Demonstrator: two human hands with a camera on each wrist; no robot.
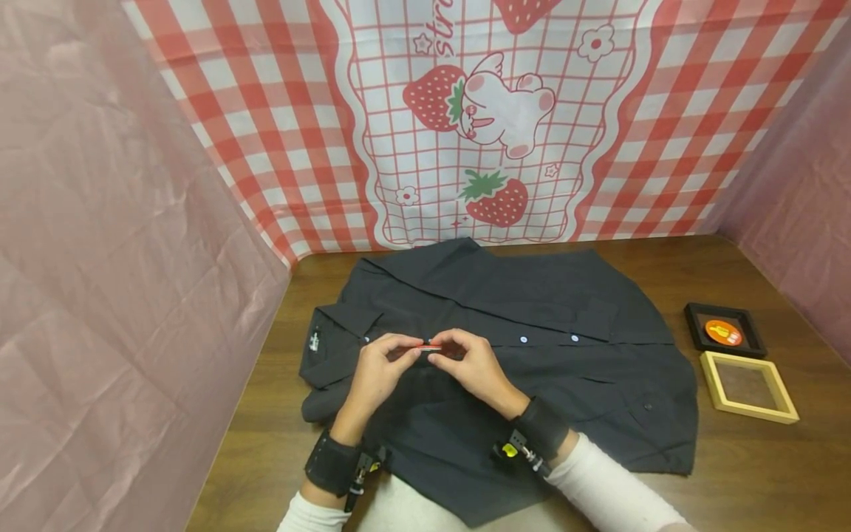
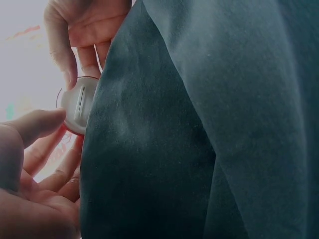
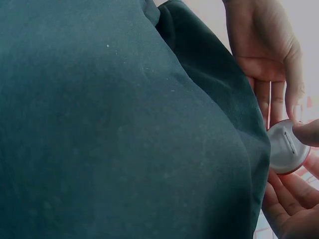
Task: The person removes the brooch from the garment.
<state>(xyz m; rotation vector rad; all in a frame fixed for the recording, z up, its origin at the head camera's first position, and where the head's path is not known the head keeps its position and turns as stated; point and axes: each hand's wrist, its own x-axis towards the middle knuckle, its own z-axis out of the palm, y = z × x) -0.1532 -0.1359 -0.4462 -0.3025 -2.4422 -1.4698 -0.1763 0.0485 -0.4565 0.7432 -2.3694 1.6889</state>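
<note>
Both hands meet over a dark button-up shirt (image 1: 565, 391) spread on the table. Between them is a round pin-back badge (image 1: 429, 347) with a red-orange rim. My left hand (image 1: 375, 373) pinches one side of it between thumb and fingers, and my right hand (image 1: 475, 367) pinches the opposite side. In the left wrist view the badge's pale back (image 2: 79, 107) shows its straight pin lying along the middle. The same back (image 3: 286, 149) appears in the right wrist view, partly behind the dark cloth. The badge's front is hidden.
At the right of the table (image 1: 751, 473) lies a black square frame (image 1: 694, 325) with an orange round badge (image 1: 723, 332) in it. A light yellow frame (image 1: 751, 410) lies just in front. A red-checked strawberry cloth (image 1: 266, 96) hangs behind; pink cloth (image 1: 133, 295) hangs at the sides.
</note>
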